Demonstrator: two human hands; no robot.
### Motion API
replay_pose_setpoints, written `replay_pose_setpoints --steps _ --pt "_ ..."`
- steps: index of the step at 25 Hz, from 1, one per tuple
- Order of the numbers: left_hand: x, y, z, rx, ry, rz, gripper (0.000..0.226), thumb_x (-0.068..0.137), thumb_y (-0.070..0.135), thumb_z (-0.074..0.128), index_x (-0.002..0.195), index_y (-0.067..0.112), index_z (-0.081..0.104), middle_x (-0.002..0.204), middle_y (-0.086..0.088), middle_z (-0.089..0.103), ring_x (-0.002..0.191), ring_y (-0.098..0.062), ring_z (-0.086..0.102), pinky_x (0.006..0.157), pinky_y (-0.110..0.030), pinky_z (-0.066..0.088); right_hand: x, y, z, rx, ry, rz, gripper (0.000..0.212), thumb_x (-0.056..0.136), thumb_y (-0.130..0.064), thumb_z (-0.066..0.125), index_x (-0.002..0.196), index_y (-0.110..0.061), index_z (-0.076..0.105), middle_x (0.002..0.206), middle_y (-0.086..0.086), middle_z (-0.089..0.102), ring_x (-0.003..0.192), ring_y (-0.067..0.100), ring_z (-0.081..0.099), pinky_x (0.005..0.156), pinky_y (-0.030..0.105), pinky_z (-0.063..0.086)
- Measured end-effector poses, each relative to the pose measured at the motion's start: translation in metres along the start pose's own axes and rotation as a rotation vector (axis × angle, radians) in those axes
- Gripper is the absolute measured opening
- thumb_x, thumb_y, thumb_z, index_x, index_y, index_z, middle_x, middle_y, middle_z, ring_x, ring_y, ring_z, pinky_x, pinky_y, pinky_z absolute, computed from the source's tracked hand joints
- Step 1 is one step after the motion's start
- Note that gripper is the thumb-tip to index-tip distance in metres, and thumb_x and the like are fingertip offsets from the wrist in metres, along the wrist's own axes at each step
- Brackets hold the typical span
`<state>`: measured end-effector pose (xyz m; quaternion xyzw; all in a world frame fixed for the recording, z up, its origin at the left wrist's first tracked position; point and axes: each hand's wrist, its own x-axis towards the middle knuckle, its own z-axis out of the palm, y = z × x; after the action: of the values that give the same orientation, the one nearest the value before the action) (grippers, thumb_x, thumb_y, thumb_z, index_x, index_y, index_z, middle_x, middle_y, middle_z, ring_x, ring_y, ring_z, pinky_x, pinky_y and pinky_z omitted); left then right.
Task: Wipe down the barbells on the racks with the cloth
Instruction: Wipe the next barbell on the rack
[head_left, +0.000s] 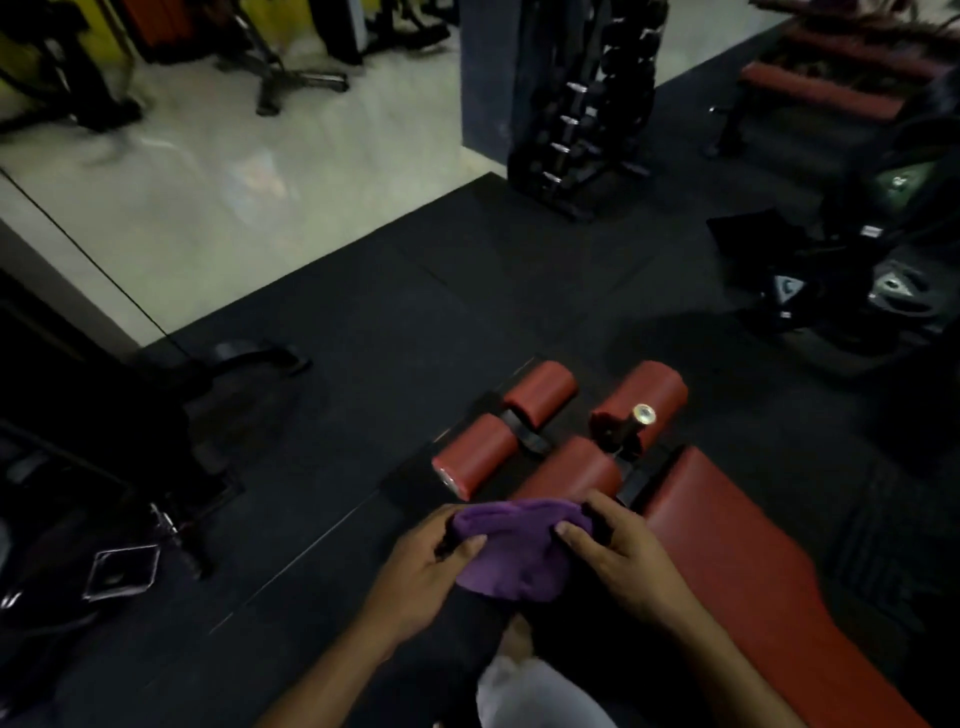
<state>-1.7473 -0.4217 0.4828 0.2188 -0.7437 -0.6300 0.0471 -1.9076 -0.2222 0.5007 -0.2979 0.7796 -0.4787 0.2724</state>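
Both hands are out in front, closed on a purple cloth (511, 553) bunched between them. The left hand (421, 577) grips its left edge, thumb on top and fingers curled under; the right hand (621, 553) pinches the right edge the same way. The cloth hangs in the air just short of a red bench (727, 561), whose red rollers (519, 431) stick out over the dark mat (363, 322). No barbell shows near the hands. A dumbbell rack (582, 119) stands well off by a grey pillar (488, 73), and weight plates (893, 291) lie far right. The pale floor (218, 182) beyond is blurred.
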Motion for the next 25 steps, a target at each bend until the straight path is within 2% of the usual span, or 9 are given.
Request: replay_pose_setpoints --steps 1,3,7,10,12,15,19,22,25 --pt "0.017 -0.002 -0.015 0.048 0.012 0.002 0.023 0.099 0.022 0.063 0.122 0.025 0.067 0.118 0.01 0.072 0.112 -0.008 0.066 0.096 -0.026 0.051 0.024 -0.005 0.006 -0.055 -0.007 -0.043 0.023 0.093 -0.015 0.07 0.101 -0.036 0.065 0.095 -0.017 0.07 0.087 -0.002 0.064 0.08 0.022 0.052" --pt "0.053 -0.001 -0.04 0.173 0.014 0.016 0.025 0.098 0.032 0.06 0.123 0.029 0.063 0.117 0.013 0.069 0.109 -0.006 0.065 0.096 -0.034 0.052 0.072 -0.006 0.015 -0.149 -0.005 -0.12 0.026 0.093 -0.009 0.069 0.107 -0.029 0.062 0.101 -0.019 0.067 0.092 -0.001 0.063 0.08 0.014 0.047" --pt "0.155 0.033 -0.092 0.362 -0.045 0.147 0.033 0.101 0.015 0.056 0.125 0.037 0.049 0.12 0.021 0.063 0.108 0.001 0.062 0.092 -0.022 0.049 0.191 -0.005 0.01 -0.172 0.05 -0.131 0.019 0.09 -0.014 0.073 0.093 -0.028 0.06 0.087 -0.016 0.066 0.076 -0.005 0.059 0.07 0.016 0.044" --pt "0.229 0.062 -0.144 0.565 -0.083 0.285 0.03 0.096 0.011 0.059 0.117 0.033 0.061 0.115 0.021 0.06 0.107 0.003 0.058 0.089 -0.014 0.044 0.267 -0.018 0.005 -0.172 0.055 -0.124 0.023 0.084 -0.019 0.079 0.091 -0.035 0.064 0.094 -0.02 0.069 0.087 -0.003 0.064 0.079 0.019 0.049" --pt "0.269 0.074 -0.173 0.628 -0.03 0.289 0.021 0.094 0.019 0.066 0.11 0.033 0.064 0.109 0.021 0.061 0.099 0.004 0.058 0.083 -0.018 0.046 0.314 -0.029 -0.002 -0.219 0.032 -0.141 0.024 0.083 -0.021 0.081 0.097 -0.035 0.068 0.098 -0.021 0.069 0.095 -0.003 0.064 0.085 0.017 0.049" --pt "0.328 0.076 -0.215 0.661 0.024 0.291 0.016 0.092 0.026 0.071 0.103 0.033 0.063 0.103 0.021 0.061 0.092 0.002 0.059 0.081 -0.029 0.052 0.381 -0.046 -0.005 -0.32 -0.015 -0.188 0.024 0.082 -0.027 0.082 0.104 -0.031 0.072 0.1 -0.021 0.066 0.097 -0.003 0.063 0.084 0.014 0.047" --pt "0.419 0.064 -0.265 0.652 0.002 0.293 0.015 0.093 0.027 0.068 0.102 0.036 0.059 0.105 0.026 0.058 0.096 0.003 0.059 0.082 -0.03 0.054 0.468 -0.061 0.0 -0.405 -0.022 -0.208 0.016 0.085 -0.034 0.08 0.099 -0.03 0.073 0.095 -0.019 0.065 0.089 -0.003 0.062 0.078 0.015 0.048" --pt "0.492 0.065 -0.298 0.6 -0.06 0.333 0.019 0.094 0.021 0.066 0.103 0.035 0.057 0.116 0.028 0.057 0.105 0.006 0.059 0.087 -0.029 0.055 0.525 -0.07 0.002 -0.425 0.093 -0.105 0.017 0.084 -0.041 0.079 0.097 -0.031 0.074 0.092 -0.019 0.067 0.085 -0.004 0.062 0.074 0.013 0.046" --pt "0.566 0.085 -0.323 0.559 -0.158 0.393 0.019 0.096 0.018 0.064 0.101 0.033 0.054 0.112 0.023 0.059 0.103 0.002 0.06 0.085 -0.031 0.055 0.582 -0.095 -0.013 -0.46 0.167 -0.026 0.017 0.082 -0.044 0.079 0.089 -0.03 0.073 0.086 -0.016 0.066 0.08 0.0 0.062 0.069 0.016 0.046"
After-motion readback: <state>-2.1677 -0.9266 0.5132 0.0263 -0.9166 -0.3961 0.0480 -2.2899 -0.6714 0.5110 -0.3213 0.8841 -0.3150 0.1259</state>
